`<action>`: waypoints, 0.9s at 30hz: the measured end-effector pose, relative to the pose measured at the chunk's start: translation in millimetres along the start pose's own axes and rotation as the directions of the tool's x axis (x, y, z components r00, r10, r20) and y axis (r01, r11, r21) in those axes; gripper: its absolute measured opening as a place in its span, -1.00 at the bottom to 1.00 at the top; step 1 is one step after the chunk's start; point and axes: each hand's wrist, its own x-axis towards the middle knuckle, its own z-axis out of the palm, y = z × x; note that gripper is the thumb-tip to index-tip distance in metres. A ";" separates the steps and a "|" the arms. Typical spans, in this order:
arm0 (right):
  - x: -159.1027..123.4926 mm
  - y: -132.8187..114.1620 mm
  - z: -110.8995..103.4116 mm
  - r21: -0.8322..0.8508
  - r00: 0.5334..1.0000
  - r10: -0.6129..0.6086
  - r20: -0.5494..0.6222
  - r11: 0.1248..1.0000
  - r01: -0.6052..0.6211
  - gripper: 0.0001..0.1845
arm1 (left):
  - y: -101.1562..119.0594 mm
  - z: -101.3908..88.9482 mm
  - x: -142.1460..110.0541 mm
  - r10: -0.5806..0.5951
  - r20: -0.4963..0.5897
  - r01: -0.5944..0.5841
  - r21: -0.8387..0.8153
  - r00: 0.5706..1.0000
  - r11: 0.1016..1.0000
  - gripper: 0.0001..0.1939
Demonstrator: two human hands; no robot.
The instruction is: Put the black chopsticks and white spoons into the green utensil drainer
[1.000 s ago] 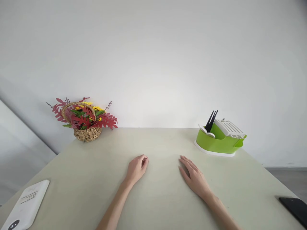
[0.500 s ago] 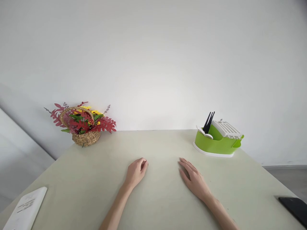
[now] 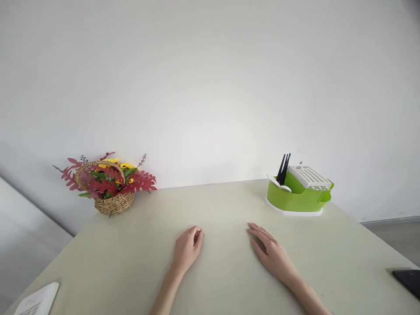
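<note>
Both your hands stay on the table (image 3: 226,275): left hand (image 3: 186,250) loosely closed, right hand (image 3: 274,259) open, nearest the green holder (image 3: 288,199), back right. Your view shifts, lowering the flower basket (image 3: 115,204), back left.

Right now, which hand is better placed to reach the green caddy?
Right, I'd judge: the right hand lies nearer the green caddy, its fingers extended; the left hand is farther off, loosely curled.
</note>
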 end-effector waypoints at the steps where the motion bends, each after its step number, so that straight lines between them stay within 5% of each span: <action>1: 0.0 -0.3 0.0 0.002 1.000 0.002 -0.001 1.000 -0.002 -0.57 | -0.5 -0.1 0.3 -0.001 0.000 0.001 0.004 1.000 1.000 -0.66; 27: -5.3 2.0 5.5 -0.112 0.997 -0.075 0.005 0.991 0.075 -0.60 | 2.3 -1.9 -4.9 -0.026 -0.019 0.026 -0.014 0.999 1.000 -0.68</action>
